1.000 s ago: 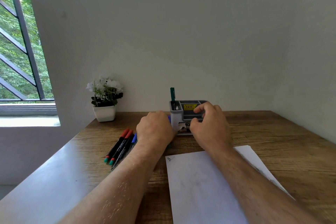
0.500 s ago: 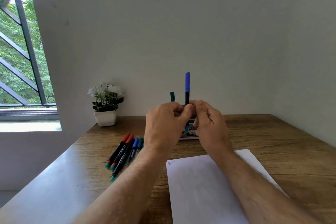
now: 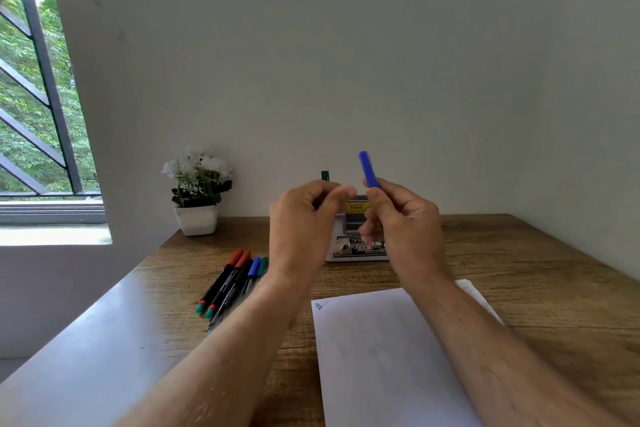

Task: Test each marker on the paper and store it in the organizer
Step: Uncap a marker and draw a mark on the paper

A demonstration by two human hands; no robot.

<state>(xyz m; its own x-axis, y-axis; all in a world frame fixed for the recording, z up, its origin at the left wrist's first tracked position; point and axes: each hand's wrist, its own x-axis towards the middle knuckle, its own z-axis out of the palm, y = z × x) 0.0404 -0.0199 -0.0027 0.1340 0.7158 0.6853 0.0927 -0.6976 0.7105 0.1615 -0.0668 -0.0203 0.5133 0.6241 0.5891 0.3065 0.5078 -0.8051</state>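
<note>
Since the earlier frame our two hands had drawn apart, and the blue piece that stood upright between them now leaned left in our right hand alone.

Nearest to us, the white paper point(image 3: 391, 360) lay at the near edge of the wooden table point(image 3: 540, 288), under our right forearm, with a small pen mark at its far left corner. To the left of the paper, a bunch of markers point(image 3: 232, 282) lay side by side on the table, with red, blue and green ends, partly hidden by our left forearm.

Above the middle of the table we held both hands raised. Our left hand point(image 3: 304, 218) had the fingers curled with the thumb against the forefinger; whether it pinched something we could not tell. Our right hand point(image 3: 405, 222) gripped the blue marker piece point(image 3: 368, 169), which stuck up out of the fingers. If it was the cap or the marker body we could not tell, because of blur.

Behind the hands, the grey organizer point(image 3: 356, 236) stood toward the far edge of the table, with a yellow label on it. One green marker point(image 3: 325, 176) stood upright in it, only its top showing over our left hand. Further left, at the far edge near the wall, a white pot of flowers point(image 3: 197, 194) stood.
</note>
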